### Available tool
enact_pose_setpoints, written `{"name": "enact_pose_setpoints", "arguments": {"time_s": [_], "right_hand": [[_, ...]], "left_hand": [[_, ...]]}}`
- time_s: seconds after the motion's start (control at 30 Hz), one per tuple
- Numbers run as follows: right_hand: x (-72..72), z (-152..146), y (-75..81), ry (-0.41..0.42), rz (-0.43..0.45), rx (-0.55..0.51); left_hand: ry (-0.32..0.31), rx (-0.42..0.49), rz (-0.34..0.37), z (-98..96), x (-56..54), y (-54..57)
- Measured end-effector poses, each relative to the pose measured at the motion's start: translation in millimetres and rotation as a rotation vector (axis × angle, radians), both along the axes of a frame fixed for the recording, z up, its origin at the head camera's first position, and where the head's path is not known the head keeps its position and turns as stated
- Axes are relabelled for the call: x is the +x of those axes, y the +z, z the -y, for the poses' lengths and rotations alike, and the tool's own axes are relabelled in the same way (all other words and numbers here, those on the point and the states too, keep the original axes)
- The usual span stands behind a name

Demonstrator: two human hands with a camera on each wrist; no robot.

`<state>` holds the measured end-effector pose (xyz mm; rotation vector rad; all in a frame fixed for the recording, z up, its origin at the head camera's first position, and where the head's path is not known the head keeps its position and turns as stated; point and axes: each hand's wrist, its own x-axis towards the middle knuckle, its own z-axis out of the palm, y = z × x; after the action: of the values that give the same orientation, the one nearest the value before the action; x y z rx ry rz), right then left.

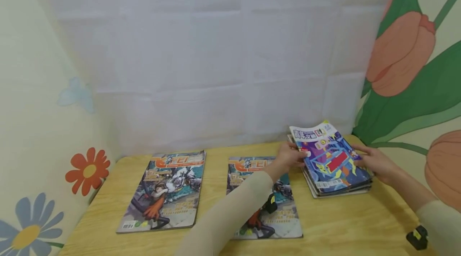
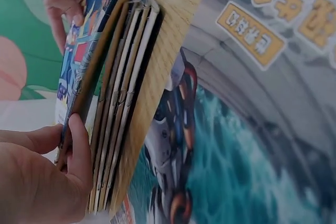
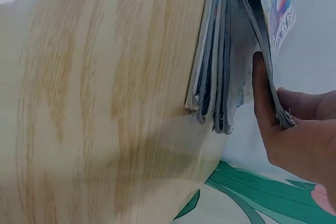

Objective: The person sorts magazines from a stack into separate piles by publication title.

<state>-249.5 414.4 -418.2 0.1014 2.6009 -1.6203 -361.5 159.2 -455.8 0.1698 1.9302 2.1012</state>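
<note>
A stack of several magazines (image 3: 212, 77) lies at the right of the table. Its top magazine (image 1: 325, 156), with a purple and blue cover, is lifted at the far end and parted from those beneath. My left hand (image 1: 289, 156) pinches its left edge between thumb and fingers; in the left wrist view the left hand (image 2: 47, 171) grips near the spine. On the opposite edge my right hand (image 1: 376, 162) holds it, the thumb over the cover and fingers underneath, as the right hand (image 3: 302, 124) shows in the right wrist view.
Two magazines with matching grey and orange covers lie flat on the wooden table (image 1: 327, 224): a left one (image 1: 165, 192) and a middle one (image 1: 284, 216), partly under my left forearm. A white cloth (image 1: 216, 56) hangs behind, with painted walls at both sides.
</note>
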Motion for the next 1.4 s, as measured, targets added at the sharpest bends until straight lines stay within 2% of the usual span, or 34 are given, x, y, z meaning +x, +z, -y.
{"name": "enact_pose_setpoints", "arguments": {"time_s": [0.27,0.4,0.63,0.73,0.83,0.97,1.1,1.2,1.4], "right_hand": [[-5.5,0,-6.0,-0.021,0.008,0.1],[-6.4,3,-6.7,-0.026,-0.013,0.168],[-2.4,16,-8.1,-0.026,-0.079,0.299],[-0.5,24,-4.4,-0.022,-0.131,0.377],[2.1,35,2.1,-0.047,-0.175,0.446],[8.0,57,12.0,-0.058,-0.312,0.51],[17.0,86,19.2,-0.02,-0.408,0.493],[25.4,108,21.9,0.02,-0.392,0.421],[34.6,149,22.6,0.073,-0.441,0.399]], "left_hand": [[0.065,-0.234,-0.112,-9.3,6.5,3.5],[0.054,-0.282,-0.126,-8.6,6.5,3.7],[0.011,-0.305,-0.123,11.6,7.0,5.6],[-0.024,-0.324,-0.134,26.1,8.6,11.5],[-0.074,-0.33,-0.176,43.3,10.8,18.9],[-0.143,-0.36,-0.266,74.0,17.0,29.3],[-0.189,-0.385,-0.345,110.2,28.2,39.6],[-0.188,-0.405,-0.38,136.0,39.5,44.8],[-0.121,-0.469,-0.444,180.8,60.6,47.3]]}}
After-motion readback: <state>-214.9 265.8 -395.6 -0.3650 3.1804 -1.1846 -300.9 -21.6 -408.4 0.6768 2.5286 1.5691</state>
